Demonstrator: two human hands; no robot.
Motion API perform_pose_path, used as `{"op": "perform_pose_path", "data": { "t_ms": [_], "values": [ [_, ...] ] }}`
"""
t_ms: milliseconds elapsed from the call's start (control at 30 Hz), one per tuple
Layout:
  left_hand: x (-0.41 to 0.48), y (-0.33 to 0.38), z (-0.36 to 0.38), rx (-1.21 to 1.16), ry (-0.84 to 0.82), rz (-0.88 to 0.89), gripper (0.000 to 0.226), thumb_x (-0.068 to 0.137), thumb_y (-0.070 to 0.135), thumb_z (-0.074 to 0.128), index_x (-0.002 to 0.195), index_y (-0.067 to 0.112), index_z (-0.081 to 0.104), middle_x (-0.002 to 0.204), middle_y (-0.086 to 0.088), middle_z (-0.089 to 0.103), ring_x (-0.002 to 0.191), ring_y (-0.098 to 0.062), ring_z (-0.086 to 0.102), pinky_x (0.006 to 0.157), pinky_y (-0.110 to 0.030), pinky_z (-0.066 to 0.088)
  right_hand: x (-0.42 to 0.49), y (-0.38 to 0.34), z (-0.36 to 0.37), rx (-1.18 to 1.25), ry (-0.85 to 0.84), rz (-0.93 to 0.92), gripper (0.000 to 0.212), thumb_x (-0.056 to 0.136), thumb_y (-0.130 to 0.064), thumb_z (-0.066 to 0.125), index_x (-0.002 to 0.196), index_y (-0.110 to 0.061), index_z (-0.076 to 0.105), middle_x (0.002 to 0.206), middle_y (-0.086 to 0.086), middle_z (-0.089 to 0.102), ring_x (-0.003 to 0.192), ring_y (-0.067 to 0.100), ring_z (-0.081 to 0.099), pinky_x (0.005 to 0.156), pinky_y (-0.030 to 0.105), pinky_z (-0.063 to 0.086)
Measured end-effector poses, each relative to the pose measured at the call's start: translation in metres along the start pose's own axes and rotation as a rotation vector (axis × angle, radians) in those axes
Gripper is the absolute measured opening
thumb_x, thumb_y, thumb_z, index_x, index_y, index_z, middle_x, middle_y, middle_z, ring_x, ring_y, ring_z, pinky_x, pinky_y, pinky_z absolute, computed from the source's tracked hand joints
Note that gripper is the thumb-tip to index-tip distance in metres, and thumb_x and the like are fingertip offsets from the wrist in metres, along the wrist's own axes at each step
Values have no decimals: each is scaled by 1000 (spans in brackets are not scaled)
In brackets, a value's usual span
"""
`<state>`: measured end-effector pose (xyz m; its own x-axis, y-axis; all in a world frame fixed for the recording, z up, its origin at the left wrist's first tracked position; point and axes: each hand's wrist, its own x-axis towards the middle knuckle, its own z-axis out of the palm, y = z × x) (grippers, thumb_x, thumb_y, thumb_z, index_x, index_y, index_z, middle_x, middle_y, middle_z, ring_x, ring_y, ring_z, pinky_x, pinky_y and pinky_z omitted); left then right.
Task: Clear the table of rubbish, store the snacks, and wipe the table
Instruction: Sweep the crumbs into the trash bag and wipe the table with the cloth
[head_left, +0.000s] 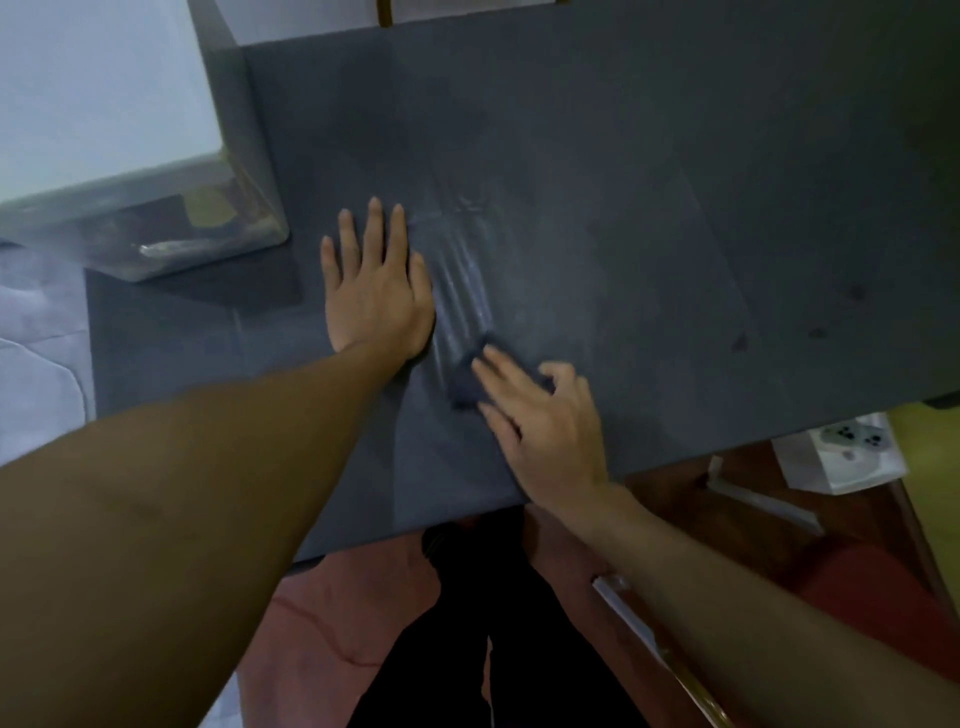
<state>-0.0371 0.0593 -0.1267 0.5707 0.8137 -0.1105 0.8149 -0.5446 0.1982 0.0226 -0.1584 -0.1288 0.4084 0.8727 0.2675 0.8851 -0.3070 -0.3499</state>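
**Q:** What fills most of the field?

**A:** A dark grey table (649, 156), seen from above, runs from the far edge to near the centre. Its surface is dull, with a few dark spots towards the right.

**Q:** And around it?

**A:** At far left a large white cabinet (104, 104) stands just beside the table edge. Below the near edge lies a reddish floor (332, 623), and on it the person's black trousers (519, 649). At right, past the table corner, are a red seat (872, 597) and a small white package (841, 457) printed with dark marks. The marks are too blurred to read.

**Q:** How do the hands lie?

**A:** The left hand (376, 291) rests flat on the table left of centre. Its palm is down, its fingers are straight and slightly spread towards the far side, and it holds nothing. The right hand (545, 421) lies nearer and to the right. Its fingers stretch out over a cloth and its thumb is bent against the cloth's right edge, so that it holds the cloth down on the surface.

**Q:** Where exactly is the cloth?

**A:** The dark cloth (467, 387) sits on the table under the right fingertips, just right of the left wrist. It is small, crumpled and softened by blur.

**Q:** Any trace on the surface?

**A:** Pale wet streaks (462, 291) run from the cloth towards the far side, along the left hand's thumb side.
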Motion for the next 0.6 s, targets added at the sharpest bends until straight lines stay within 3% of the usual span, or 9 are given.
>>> {"op": "perform_pose_path", "data": {
  "t_ms": [67, 133, 300, 367, 533, 600],
  "values": [
    [1, 1, 1, 4, 1, 1, 60, 102, 44, 12, 158, 24, 5, 167, 1, 1, 153, -25, -7, 123, -49, -2, -4, 14, -5, -9, -30, -134, 38, 99, -31, 60, 136, -23, 62, 144, -12, 55, 87, 27, 51, 73, 43, 48],
    [1, 1, 0, 3, 5, -5, 60, 102, 44, 12, 158, 25, 5, 167, 2, 0, 153, -24, -8, 123, -49, -3, 17, 38, -5, -51, -10, -106, 38, 100, -33, 58, 137, -25, 61, 145, -13, 54, 87, 27, 50, 76, 44, 49],
    [3, 2, 1, 4, -7, -2, 61, 101, 45, 10, 158, 26, 2, 166, 3, -3, 153, -22, -10, 123, -50, -4, 76, 59, 1, -95, 95, 438, 42, 99, -35, 54, 141, -28, 57, 148, -16, 51, 98, 28, 45, 86, 39, 44],
    [3, 1, 1, 3, -7, 0, 60, 102, 44, 10, 158, 26, 2, 166, 3, -4, 152, -21, -11, 123, -51, -3, 67, 42, 2, -84, 72, 362, 43, 99, -36, 54, 141, -28, 56, 148, -16, 50, 98, 26, 44, 86, 37, 42],
    [3, 3, 0, 10, 8, -12, 59, 102, 42, 14, 158, 26, 5, 166, 4, -1, 153, -20, -7, 123, -49, -1, 53, 49, -3, -66, -39, -72, 39, 101, -36, 54, 138, -25, 60, 143, -13, 56, 87, 26, 47, 75, 41, 46],
    [4, 3, 0, 2, 4, -13, 59, 103, 42, 14, 158, 26, 4, 166, 4, -1, 153, -19, -7, 123, -48, 0, 87, 71, 2, -98, -26, -30, 40, 101, -37, 53, 139, -26, 59, 143, -13, 55, 87, 27, 47, 77, 41, 47]
  ]
}}
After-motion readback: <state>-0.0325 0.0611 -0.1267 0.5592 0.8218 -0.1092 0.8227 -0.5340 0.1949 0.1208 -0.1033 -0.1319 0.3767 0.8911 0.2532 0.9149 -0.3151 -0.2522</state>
